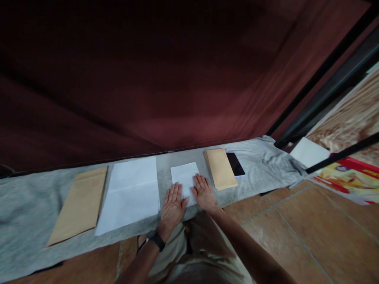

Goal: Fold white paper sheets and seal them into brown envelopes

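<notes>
A folded white sheet of paper lies on the grey cloth right in front of me. My left hand rests flat on its left edge, fingers stretched out and a dark watch on the wrist. Flat on the right edge of the same sheet lies my right hand, its fingers extended too. Left of them is a larger stack of white paper with a crease across it. Close by on the right sits a stack of small brown envelopes.
A large brown envelope lies at the far left of the cloth-covered bench. Beside the small envelopes is a dark-screened phone. Behind rises a dark red curtain. A colourful printed box is on the tiled floor at right.
</notes>
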`<state>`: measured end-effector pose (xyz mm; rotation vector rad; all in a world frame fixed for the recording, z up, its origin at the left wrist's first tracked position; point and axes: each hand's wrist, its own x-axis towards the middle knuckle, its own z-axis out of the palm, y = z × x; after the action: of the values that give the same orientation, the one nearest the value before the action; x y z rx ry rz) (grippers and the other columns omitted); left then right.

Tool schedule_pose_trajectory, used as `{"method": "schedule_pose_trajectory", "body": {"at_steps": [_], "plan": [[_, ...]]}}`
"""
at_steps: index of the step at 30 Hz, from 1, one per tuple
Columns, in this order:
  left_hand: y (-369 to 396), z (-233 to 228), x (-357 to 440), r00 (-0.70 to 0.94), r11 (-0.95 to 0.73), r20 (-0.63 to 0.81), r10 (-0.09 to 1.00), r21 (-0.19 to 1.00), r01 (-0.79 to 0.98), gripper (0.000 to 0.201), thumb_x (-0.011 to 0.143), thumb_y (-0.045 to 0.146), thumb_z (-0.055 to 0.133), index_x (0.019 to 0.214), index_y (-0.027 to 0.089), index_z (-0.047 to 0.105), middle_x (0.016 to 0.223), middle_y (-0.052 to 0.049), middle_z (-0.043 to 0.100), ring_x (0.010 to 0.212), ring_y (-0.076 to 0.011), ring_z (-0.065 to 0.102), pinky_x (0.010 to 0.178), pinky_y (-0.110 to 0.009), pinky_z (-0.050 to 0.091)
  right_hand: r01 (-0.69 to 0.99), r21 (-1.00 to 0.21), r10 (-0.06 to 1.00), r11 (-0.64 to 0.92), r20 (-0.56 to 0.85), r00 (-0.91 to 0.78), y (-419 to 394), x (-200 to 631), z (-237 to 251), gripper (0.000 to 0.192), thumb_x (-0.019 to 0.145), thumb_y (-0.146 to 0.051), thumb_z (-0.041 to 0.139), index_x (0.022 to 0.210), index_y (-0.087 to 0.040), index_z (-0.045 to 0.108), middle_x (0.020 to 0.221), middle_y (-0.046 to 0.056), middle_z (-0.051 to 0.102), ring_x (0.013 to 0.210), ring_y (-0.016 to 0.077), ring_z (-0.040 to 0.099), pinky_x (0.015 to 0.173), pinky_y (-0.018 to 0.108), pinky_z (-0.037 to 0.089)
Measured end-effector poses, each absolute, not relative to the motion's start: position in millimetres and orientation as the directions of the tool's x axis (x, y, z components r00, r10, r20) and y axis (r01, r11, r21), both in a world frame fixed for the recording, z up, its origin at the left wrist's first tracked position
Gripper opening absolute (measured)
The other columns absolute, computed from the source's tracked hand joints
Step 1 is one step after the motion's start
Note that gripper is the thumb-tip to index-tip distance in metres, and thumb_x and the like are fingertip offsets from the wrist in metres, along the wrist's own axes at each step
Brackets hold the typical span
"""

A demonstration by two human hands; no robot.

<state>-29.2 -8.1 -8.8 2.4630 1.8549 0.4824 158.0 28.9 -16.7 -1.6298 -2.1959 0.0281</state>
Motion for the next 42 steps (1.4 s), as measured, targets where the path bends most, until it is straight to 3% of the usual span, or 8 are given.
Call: {"method": "schedule_pose_trajectory", "body": {"at_steps": [5, 9, 12, 21, 27, 31, 35, 42], "plan": [[-8, -9, -36, 0.107, -0.205, 0.220, 0.970, 0.491, 0.847, 0.062, 0.099, 0.045, 0.043, 0.149, 0.009, 0.048, 0.159, -0.019, 0.044, 0.151, -0.0318, 0.037, 0.126, -0.054, 0.027, 0.924, -0.290, 0.943, 0.250, 0.291, -0.163, 29, 168, -14, 0.055, 0.104, -0.033, 0.047, 0.154, -0.009, 0.045, 0.157, 0.017, 0.048, 0.146, 0.0306, 0.044, 0.120, 0.048, 0.035], [28, 9, -34, -0.268, 0.172, -0.084, 0.960, 0.930, 0.324, 0.047, 0.086, 0.030, 0.063, 0.131, 0.016, 0.062, 0.148, -0.016, 0.059, 0.144, -0.0297, 0.048, 0.123, -0.048, 0.032, 0.902, -0.409, 0.977, 0.136, 0.205, -0.054, 58, 165, -1, 0.048, 0.100, -0.023, 0.048, 0.145, -0.008, 0.055, 0.144, 0.019, 0.061, 0.132, 0.0296, 0.056, 0.112, 0.043, 0.044], [61, 24, -34, -0.415, 0.326, -0.303, 0.858, 0.945, -0.015, 0.038, 0.078, 0.021, 0.067, 0.116, 0.017, 0.065, 0.120, -0.013, 0.072, 0.120, -0.0260, 0.065, 0.108, -0.043, 0.048, 0.830, -0.557, 0.996, -0.030, 0.053, 0.072, 89, 162, 12, 0.044, 0.095, -0.018, 0.052, 0.137, -0.012, 0.061, 0.125, 0.016, 0.071, 0.117, 0.0266, 0.065, 0.106, 0.037, 0.048], [94, 52, -32, -0.348, 0.347, -0.408, 0.844, 0.910, -0.226, 0.020, 0.054, 0.016, 0.074, 0.071, 0.017, 0.063, 0.058, 0.001, 0.062, 0.061, -0.0192, 0.063, 0.062, -0.031, 0.049, 0.640, -0.750, 0.983, -0.165, -0.072, 0.169, 125, 161, 22, 0.025, 0.079, -0.014, 0.060, 0.100, -0.017, 0.075, 0.090, 0.007, 0.076, 0.089, 0.0233, 0.072, 0.082, 0.030, 0.055], [90, 78, -30, -0.301, 0.246, -0.320, 0.898, 0.934, -0.260, 0.028, 0.050, 0.026, 0.080, 0.071, 0.016, 0.066, 0.061, -0.001, 0.067, 0.061, -0.0187, 0.063, 0.065, -0.032, 0.050, 0.374, -0.925, 0.998, -0.066, -0.054, 0.042, 129, 163, 45, 0.010, 0.073, -0.027, 0.066, 0.067, -0.019, 0.066, 0.057, -0.003, 0.061, 0.059, 0.0160, 0.061, 0.062, 0.026, 0.050], [101, 120, -38, -0.266, 0.094, -0.159, 0.951, 0.966, -0.241, 0.045, 0.053, 0.035, 0.084, 0.091, 0.016, 0.072, 0.085, -0.003, 0.076, 0.076, -0.0192, 0.067, 0.076, -0.033, 0.053, 0.196, -0.979, 0.998, 0.054, 0.055, 0.003, 143, 170, 86, 0.017, 0.075, -0.036, 0.066, 0.078, -0.020, 0.065, 0.072, -0.002, 0.067, 0.069, 0.0149, 0.062, 0.069, 0.025, 0.051], [98, 149, -51, -0.197, -0.244, 0.262, 0.945, 0.963, 0.112, 0.031, 0.071, 0.038, 0.078, 0.094, 0.019, 0.072, 0.097, -0.005, 0.077, 0.091, -0.0210, 0.069, 0.088, -0.036, 0.053, -0.008, -0.962, 0.959, 0.273, 0.273, -0.073, 138, 180, 117, 0.019, 0.077, -0.034, 0.068, 0.092, -0.021, 0.068, 0.090, 0.001, 0.073, 0.087, 0.0193, 0.067, 0.083, 0.032, 0.054], [44, 76, -72, 0.110, -0.425, 0.426, 0.898, 0.777, 0.464, 0.019, 0.075, 0.014, 0.061, 0.088, 0.023, 0.070, 0.110, -0.006, 0.077, 0.106, -0.0239, 0.070, 0.098, -0.042, 0.055, 0.320, -0.870, 0.926, 0.375, 0.340, -0.163, 66, 190, 53, 0.033, 0.073, -0.006, 0.054, 0.097, -0.023, 0.071, 0.115, 0.004, 0.072, 0.116, 0.0209, 0.066, 0.105, 0.038, 0.049]]}}
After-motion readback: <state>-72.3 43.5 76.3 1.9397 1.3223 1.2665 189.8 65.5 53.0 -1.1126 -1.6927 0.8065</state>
